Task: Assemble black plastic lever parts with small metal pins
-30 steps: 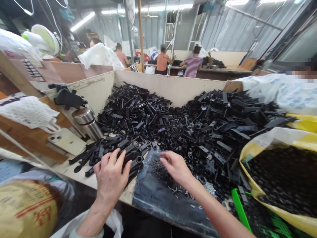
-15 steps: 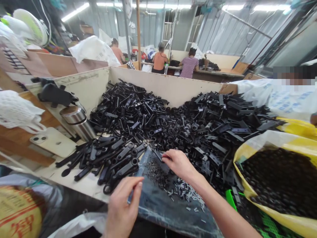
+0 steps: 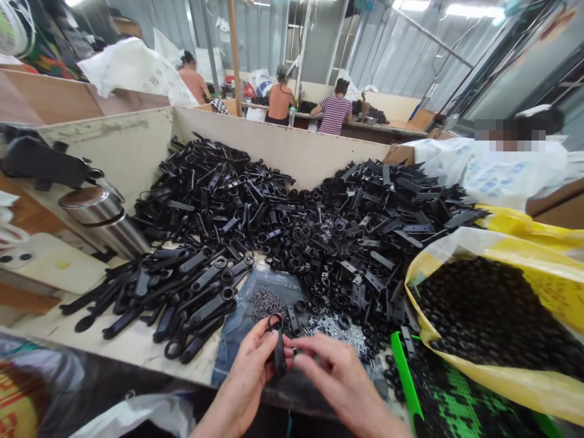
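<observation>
My left hand (image 3: 250,360) is closed on a black plastic handle part (image 3: 278,353) with a ring at its top, held upright over the near edge of the work surface. My right hand (image 3: 335,368) comes in from the right, thumb and fingers pinched close beside the part. A small, partly hidden piece shows at its fingertips; I cannot make out what it is. Just beyond the hands, a heap of small dark screws (image 3: 265,303) and a heap of silvery pins (image 3: 340,328) lie on a dark blue cloth (image 3: 228,340).
Black plastic parts (image 3: 219,201) are piled against the bin's back wall (image 3: 255,140). Ring-ended handles (image 3: 201,292) lie to the left, near a steel flask (image 3: 107,219) and a phone (image 3: 50,264). On the right are a yellow-white sack (image 3: 538,292) of small black pieces and a green basket (image 3: 404,377). People sit behind.
My right hand has drawn back from the parts pile toward my left hand. A black handle part is now in my left hand, which was empty. The view has shifted.
</observation>
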A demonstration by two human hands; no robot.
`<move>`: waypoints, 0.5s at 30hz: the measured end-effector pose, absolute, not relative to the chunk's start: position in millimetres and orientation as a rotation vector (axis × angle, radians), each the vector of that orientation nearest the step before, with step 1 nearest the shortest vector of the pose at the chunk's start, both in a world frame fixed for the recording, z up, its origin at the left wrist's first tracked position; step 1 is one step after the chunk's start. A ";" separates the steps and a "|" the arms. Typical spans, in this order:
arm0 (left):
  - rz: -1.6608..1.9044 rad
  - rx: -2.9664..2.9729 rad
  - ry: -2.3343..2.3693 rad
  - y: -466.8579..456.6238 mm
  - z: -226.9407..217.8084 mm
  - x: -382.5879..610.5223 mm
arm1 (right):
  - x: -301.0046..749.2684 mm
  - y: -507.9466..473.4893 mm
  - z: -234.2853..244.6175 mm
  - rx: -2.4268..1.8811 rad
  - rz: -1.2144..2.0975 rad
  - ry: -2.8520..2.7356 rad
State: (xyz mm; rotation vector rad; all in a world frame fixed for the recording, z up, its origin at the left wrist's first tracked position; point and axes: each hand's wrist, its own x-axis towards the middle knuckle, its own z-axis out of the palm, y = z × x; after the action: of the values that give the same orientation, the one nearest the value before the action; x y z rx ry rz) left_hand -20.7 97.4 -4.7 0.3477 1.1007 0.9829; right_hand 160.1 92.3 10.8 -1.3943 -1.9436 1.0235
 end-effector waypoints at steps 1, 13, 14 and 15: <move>0.980 0.361 1.111 97.9 -4.0 -22.0 | 166.2 99.9 12.5 -1.428 0.977 -1.923; 1.011 0.288 1.149 85.9 0.6 -35.6 | 163.9 131.4 8.4 -1.670 0.544 -2.354; 1.003 0.282 1.151 84.3 -0.9 -36.2 | 164.6 129.7 8.5 -1.657 0.548 -2.349; 0.993 0.274 1.153 82.9 -2.7 -36.7 | 167.6 128.4 9.4 -1.637 0.557 -2.328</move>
State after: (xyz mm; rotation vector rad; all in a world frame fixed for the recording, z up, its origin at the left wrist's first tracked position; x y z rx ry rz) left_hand -36.7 82.9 -2.7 0.2744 1.1528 0.9930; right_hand 167.6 128.4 9.4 -1.6374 -2.3278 0.5565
